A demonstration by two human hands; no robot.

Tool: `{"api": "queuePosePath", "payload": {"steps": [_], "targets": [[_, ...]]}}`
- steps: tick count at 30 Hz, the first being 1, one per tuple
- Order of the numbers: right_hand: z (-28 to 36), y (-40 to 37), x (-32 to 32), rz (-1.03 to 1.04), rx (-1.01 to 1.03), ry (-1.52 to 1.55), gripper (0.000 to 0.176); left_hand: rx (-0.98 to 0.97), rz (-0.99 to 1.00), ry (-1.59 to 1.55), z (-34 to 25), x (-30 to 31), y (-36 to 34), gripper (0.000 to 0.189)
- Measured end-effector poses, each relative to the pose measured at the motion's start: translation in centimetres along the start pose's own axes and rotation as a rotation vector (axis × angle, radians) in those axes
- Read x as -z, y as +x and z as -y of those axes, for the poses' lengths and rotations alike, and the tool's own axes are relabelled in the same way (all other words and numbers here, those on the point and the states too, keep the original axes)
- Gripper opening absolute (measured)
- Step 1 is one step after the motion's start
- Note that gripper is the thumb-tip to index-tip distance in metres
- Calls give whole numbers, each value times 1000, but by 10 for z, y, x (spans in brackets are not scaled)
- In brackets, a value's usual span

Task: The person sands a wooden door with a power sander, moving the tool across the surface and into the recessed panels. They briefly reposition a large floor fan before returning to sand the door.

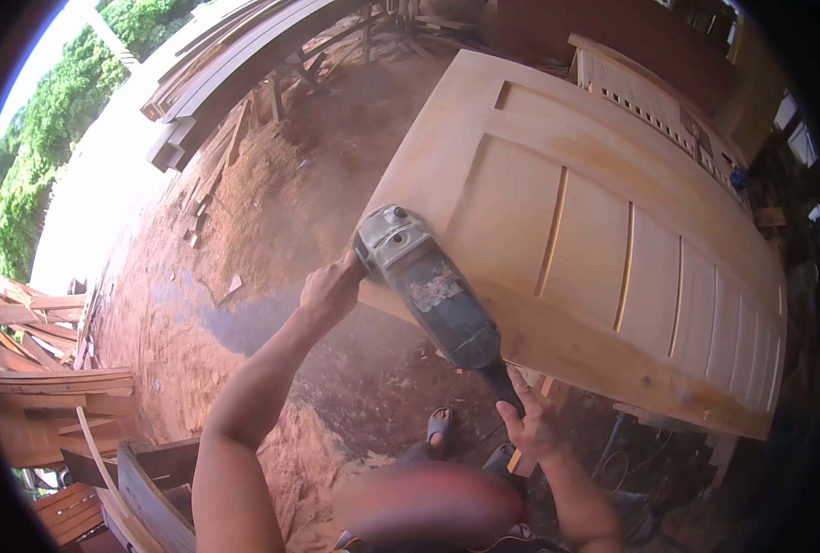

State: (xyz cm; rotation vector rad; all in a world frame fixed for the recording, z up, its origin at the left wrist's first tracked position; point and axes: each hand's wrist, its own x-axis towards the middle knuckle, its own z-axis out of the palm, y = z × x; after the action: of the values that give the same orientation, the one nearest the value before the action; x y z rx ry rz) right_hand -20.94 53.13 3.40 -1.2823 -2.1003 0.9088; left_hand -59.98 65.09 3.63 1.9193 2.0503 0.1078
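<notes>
Right now, holding a power tool (433, 286) two-handed over the near-left edge of a large wooden panel (511, 221). With the left hand (330, 290), grasping the side of the grey metal head (396, 238), fingers partly closed and largely hidden at the tool; cannot tell how far around they reach. With the right hand (537, 426), curled around the dark rear handle (502, 382), partly closed, with thumb and fingers on either side of it.

Lying to the right of the left hand and extending beyond the right hand, with raised frame pieces and long grooves across the face. Beyond the panel, far ahead of the right hand, seen beside its far edge: a slatted wooden piece (645, 111). Just left of the right hand, down on the dark ground: a sandalled foot (439, 426). Left of the left hand, spread over the ground: reddish sawdust (235, 217). Well ahead of the left hand, piled high: long boards (230, 69).
</notes>
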Motion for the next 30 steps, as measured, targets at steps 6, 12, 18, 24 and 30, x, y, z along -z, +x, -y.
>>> {"api": "queuePosePath", "payload": {"steps": [6, 12, 18, 24, 30], "targets": [[1, -54, 6, 33, -111, -1, 60, -37, 87, 10, -32, -3, -28, 20], [-24, -168, 32, -125, -206, -97, 61, -248, 107, -57, -119, -45, -44, 13], [-39, -204, 37, -61, -330, -109, 64, -330, -8, -104, -130, -58, -58, 11], [18, -85, 2, 43, -265, -13, 61, -135, -43, -41, -33, -29, -37, 11], [35, -9, -44, 30, -65, 21, 59, -85, -118, 17, 52, -11, -16, 13]]}}
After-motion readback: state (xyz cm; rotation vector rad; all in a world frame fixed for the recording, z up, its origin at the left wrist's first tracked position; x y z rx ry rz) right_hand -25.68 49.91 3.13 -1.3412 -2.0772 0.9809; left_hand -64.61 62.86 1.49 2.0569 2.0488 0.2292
